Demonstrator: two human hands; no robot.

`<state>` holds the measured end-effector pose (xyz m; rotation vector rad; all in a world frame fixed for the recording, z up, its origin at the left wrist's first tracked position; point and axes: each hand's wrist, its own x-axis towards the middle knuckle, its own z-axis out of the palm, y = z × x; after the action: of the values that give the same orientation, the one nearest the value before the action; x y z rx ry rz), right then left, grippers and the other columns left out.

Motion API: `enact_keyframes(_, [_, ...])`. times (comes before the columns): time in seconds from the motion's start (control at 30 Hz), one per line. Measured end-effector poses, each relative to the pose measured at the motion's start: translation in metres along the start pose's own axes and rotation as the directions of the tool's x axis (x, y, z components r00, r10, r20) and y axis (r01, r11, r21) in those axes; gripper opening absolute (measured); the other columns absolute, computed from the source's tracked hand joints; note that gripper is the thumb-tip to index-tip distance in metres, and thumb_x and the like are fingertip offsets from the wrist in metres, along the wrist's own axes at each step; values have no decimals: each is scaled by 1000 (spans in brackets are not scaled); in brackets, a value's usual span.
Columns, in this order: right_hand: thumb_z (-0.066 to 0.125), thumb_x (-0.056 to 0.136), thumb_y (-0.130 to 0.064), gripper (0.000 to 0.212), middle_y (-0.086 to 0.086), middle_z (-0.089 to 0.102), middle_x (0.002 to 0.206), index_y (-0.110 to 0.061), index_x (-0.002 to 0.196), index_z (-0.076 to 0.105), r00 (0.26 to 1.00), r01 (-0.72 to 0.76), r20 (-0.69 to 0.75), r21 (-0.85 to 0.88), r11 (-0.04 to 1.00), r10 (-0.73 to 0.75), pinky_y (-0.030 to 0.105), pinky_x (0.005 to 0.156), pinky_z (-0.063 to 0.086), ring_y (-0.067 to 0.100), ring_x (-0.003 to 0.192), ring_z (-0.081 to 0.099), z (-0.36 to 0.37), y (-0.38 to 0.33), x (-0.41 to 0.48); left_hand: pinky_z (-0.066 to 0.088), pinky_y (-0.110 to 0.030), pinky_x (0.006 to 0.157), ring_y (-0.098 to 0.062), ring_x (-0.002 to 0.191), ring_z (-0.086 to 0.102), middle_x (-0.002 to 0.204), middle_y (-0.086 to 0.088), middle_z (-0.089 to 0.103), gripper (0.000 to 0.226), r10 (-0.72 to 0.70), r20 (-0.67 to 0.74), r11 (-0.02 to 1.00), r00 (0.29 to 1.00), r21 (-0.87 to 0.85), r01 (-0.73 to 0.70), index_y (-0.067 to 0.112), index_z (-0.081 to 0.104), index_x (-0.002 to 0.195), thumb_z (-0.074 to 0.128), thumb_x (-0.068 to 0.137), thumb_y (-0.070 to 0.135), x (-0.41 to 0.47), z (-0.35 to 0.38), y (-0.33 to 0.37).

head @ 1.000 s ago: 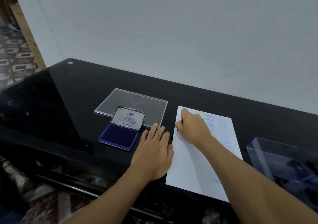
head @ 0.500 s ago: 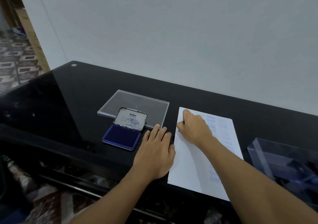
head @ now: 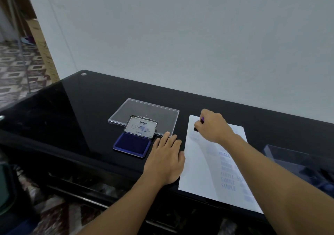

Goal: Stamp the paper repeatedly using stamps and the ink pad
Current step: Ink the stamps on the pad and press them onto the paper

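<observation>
My right hand (head: 214,126) has carried the stamp (head: 196,129) up to the paper's (head: 198,166) far left corner, fingers curled round it. The open ink pad (head: 132,144) lies to its left, nearer my left hand (head: 165,160), which rests flat on the surface (head: 72,117). The clear box (head: 282,155) on my right holds dark things I can't make out.
</observation>
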<state>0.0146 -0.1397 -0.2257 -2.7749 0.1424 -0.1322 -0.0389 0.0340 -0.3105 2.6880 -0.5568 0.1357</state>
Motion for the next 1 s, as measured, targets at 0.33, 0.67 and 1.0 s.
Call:
enact_keyframes(0.33, [56, 96, -26, 18, 6, 59, 76, -14, 85, 49, 999, 12, -51, 32, 999, -11, 33, 58, 44, 17, 62, 50, -32, 5, -7, 7, -40, 124, -15, 152, 3, 162, 4, 23, 50, 0, -4, 1000, 1000, 5, 0, 21, 34, 150, 28, 104, 39, 0, 1, 0])
enact_keyframes(0.67, [55, 95, -26, 19, 8, 60, 79, -14, 82, 47, 999, 17, -44, 51, 999, -15, 32, 56, 40, 18, 61, 46, -49, 10, -26, 8, -39, 124, -15, 152, 4, 162, 3, 26, 49, 2, -2, 998, 1000, -61, -2, 18, 39, 148, 32, 103, 37, -1, 0, -2])
enact_keyframes(1.0, [55, 97, -26, 17, 9, 62, 82, -12, 88, 52, 996, 76, -53, 45, 996, -74, 30, 57, 42, 16, 63, 49, -61, -7, -45, 23, -35, 120, -13, 147, 22, 153, 5, 40, 42, -13, -63, 974, 998, -225, -1, 18, 48, 141, 45, 101, 29, -7, -31, -5])
